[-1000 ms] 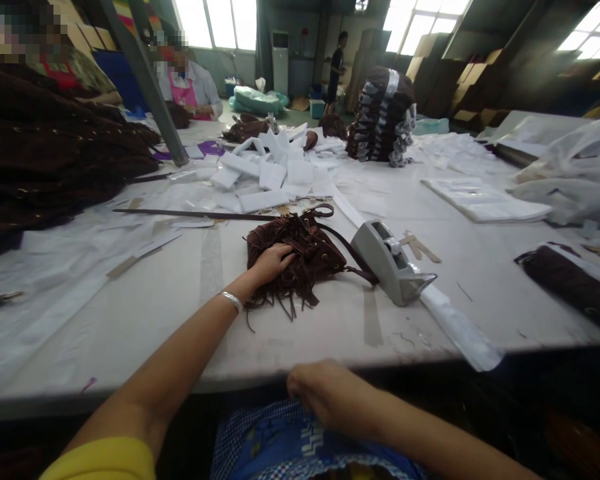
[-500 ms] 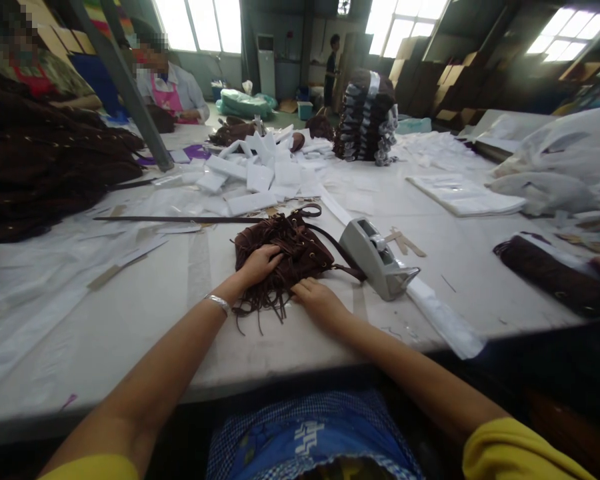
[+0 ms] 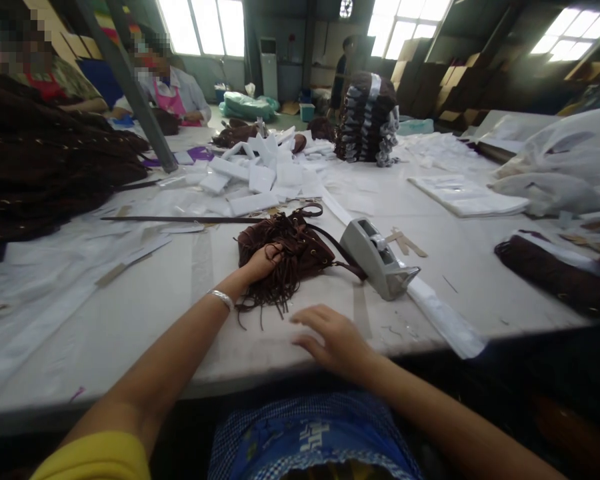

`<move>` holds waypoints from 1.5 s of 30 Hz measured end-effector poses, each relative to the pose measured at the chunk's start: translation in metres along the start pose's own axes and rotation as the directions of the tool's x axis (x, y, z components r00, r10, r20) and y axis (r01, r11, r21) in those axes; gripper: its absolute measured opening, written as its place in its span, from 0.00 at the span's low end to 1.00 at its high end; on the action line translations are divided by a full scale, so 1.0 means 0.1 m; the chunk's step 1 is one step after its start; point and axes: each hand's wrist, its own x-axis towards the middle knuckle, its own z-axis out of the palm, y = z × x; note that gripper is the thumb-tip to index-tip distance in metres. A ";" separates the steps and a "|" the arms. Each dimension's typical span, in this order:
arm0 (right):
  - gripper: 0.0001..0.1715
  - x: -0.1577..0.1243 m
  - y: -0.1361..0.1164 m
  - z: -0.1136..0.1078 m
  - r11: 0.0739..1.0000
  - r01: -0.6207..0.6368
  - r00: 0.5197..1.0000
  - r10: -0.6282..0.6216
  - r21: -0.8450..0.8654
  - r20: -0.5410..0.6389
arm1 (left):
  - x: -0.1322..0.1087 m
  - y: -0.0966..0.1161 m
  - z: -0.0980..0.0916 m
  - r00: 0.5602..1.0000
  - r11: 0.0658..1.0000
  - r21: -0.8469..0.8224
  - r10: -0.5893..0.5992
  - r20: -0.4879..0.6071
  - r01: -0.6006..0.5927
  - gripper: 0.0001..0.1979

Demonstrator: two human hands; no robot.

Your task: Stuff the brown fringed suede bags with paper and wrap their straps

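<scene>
A dark brown fringed handbag point(image 3: 313, 252) with metal eyelets lies on its side on the white table, its strap reaching right to the tape dispenser. My left hand point(image 3: 264, 261), with a silver bangle at the wrist, grips the bag's fringe; strands cover some of its fingertips. Closer to the table's front edge, my right hand point(image 3: 333, 337) is apart from the bag, thumb and fingers spread, holding nothing. The grey tape dispenser point(image 3: 375, 260) stands right of the bag, on a strip of white material.
White padding pieces point(image 3: 263, 177) are heaped behind the bag. A tall stack of brown bundles point(image 3: 367, 120) stands farther back. Brown bags point(image 3: 45, 160) pile up at left, and a rolled brown bag point(image 3: 550, 273) lies at right beside another person's hand. Co-workers sit across the table.
My right hand has let go of the bag's lower edge, drawn back toward me and opened. My left hand stays at the bag, now with fringe strands over its fingers.
</scene>
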 end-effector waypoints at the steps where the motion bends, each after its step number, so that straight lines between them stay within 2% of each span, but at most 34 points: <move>1: 0.20 0.20 0.05 0.07 0.997 0.059 0.998 -0.060 -0.056 -0.017 | -0.01 0.03 -0.01 1.000 1.000 -0.003 -0.005 0.008 0.005 0.12; 3: 0.33 0.56 0.12 0.28 0.978 0.119 0.993 -0.121 -0.171 -0.002 | -0.04 0.08 -0.03 1.000 1.000 0.006 -0.028 0.003 0.028 0.13; 4: 0.34 0.70 0.15 0.41 0.968 0.113 0.993 -0.115 -0.222 0.003 | -0.05 0.10 -0.04 0.999 0.999 0.014 -0.044 -0.009 0.044 0.13; 5: 0.31 0.81 0.17 0.52 0.959 0.100 0.995 -0.099 -0.264 0.018 | -0.06 0.11 -0.04 0.998 0.998 0.020 -0.058 -0.024 0.058 0.13; 7: 0.19 0.92 0.18 0.69 0.944 0.079 0.996 -0.061 -0.320 0.065 | -0.08 0.11 -0.04 0.996 0.997 0.025 -0.071 -0.050 0.073 0.13; 9: 0.09 0.89 0.17 0.73 0.937 0.083 0.991 -0.042 -0.340 0.124 | -0.09 0.12 -0.03 0.996 0.998 0.018 -0.059 -0.061 0.060 0.12; 15: 0.12 0.37 -0.07 0.48 0.968 0.059 0.982 -0.012 -0.244 0.187 | -0.14 0.19 0.02 0.998 1.000 0.002 0.018 -0.060 -0.018 0.08; 19: 0.17 0.07 -0.24 0.37 0.982 0.093 0.982 -0.063 -0.167 0.177 | -0.15 0.22 0.08 0.997 0.998 -0.015 0.059 -0.044 -0.059 0.08; 23: 0.19 -0.02 -0.38 0.27 0.991 0.086 0.983 -0.068 -0.103 0.168 | -0.17 0.22 0.15 0.996 0.997 -0.034 0.074 -0.053 -0.075 0.08; 27: 0.19 -0.09 -0.52 0.18 0.995 0.077 0.971 -0.062 -0.056 0.230 | -0.17 0.22 0.18 0.995 0.995 -0.042 0.087 -0.046 -0.089 0.10; 31: 0.16 -0.19 -0.58 0.13 0.993 0.111 0.973 -0.118 0.044 0.200 | -0.17 0.22 0.17 0.995 0.995 -0.038 0.088 -0.042 -0.090 0.12; 34: 0.14 -0.27 -0.58 0.15 0.993 0.075 0.980 -0.089 0.087 0.177 | -0.16 0.22 0.16 0.995 0.994 -0.035 0.098 -0.031 -0.099 0.10; 39: 0.14 -0.57 -0.55 0.23 0.958 0.037 0.955 -0.117 0.283 0.274 | -0.07 0.17 0.16 0.995 0.995 -0.040 0.087 -0.047 -0.089 0.06; 42: 0.15 -0.58 -0.49 0.16 0.981 -0.042 0.994 0.021 0.192 0.109 | -0.01 0.13 0.14 0.995 0.993 -0.079 0.084 -0.054 -0.088 0.08; 44: 0.16 -0.38 -0.40 0.12 0.997 -0.065 0.998 0.066 0.044 -0.019 | 0.01 0.12 0.12 0.995 0.989 -0.116 0.089 -0.044 -0.094 0.11; 45: 0.19 -0.23 -0.33 0.13 0.998 -0.052 0.998 0.051 -0.040 -0.044 | 0.02 0.12 0.11 0.995 0.986 -0.133 0.094 -0.034 -0.098 0.12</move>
